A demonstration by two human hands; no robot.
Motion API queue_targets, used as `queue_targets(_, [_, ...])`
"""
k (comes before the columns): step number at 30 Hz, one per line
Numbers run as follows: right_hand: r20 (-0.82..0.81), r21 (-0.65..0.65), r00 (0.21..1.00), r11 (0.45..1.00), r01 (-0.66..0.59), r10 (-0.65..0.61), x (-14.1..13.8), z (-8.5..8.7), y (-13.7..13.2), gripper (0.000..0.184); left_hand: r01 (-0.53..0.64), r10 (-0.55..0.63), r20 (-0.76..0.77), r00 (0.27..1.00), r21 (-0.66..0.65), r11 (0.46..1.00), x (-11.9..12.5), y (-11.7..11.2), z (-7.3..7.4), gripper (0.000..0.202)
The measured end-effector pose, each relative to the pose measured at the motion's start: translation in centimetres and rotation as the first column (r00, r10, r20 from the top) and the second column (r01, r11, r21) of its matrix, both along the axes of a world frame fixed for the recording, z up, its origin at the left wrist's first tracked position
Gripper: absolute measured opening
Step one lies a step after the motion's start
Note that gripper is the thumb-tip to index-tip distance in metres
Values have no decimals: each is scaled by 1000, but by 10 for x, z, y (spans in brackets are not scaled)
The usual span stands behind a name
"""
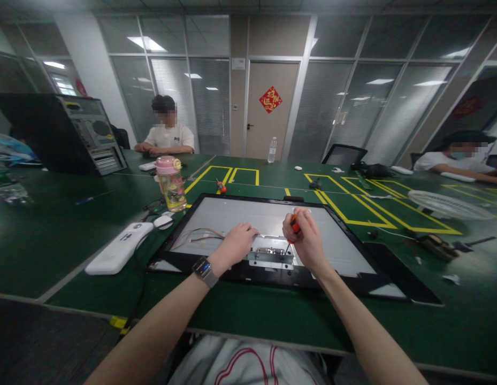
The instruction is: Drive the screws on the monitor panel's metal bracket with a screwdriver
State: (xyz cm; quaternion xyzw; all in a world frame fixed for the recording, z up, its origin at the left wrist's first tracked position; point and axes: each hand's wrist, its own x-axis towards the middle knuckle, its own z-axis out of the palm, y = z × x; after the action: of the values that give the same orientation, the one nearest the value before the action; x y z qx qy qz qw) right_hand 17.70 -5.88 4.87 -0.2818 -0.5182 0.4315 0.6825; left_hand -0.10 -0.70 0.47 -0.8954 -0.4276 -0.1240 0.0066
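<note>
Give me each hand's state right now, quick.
Left hand: lightly curled by the metal bracket; whether it holds anything can't be told.
Right hand: closed around the red-and-black screwdriver.

A black tower (91,136) stood at the left of the green table (252,318). A cup (174,191) with a pink lid stood upright nearby, a white case (117,251) lay nearer the front edge, and a round white piece (163,222) sat between the two. Yellow tape (332,207) outlined shapes on the tabletop. A clear bottle (272,150) stood farther back, before a door (264,141) with a red sign (271,100). One person (171,138) sat behind the table at the left, another (452,161) at the far right. A black chair (344,155) stood between them.
</note>
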Motion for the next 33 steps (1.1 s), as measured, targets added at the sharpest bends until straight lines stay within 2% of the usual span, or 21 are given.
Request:
queue_targets(5, [34,-18,999,1000,13,-12,0,-1,0,39,5,-5,-40,999,15,1000,0,-1,0,34])
queue_targets(10, [28,-72,998,996,61,-60,1,-2,3,47,9,-5,-76,997,56,998,1,-6,3,34])
queue_targets(16, [-58,-21,998,999,-28,27,1,-1,2,36,15,-8,-103,995,70,997,2,-9,6,31])
queue_targets(21, [-50,-4,997,998,-61,61,1,-2,-1,35,19,-12,-113,994,60,998,3,-9,8,31])
queue_targets(33, [-66,-71,997,997,-39,34,1,-1,2,43,74,-55,-143,988,129,989,-4,-3,2,32])
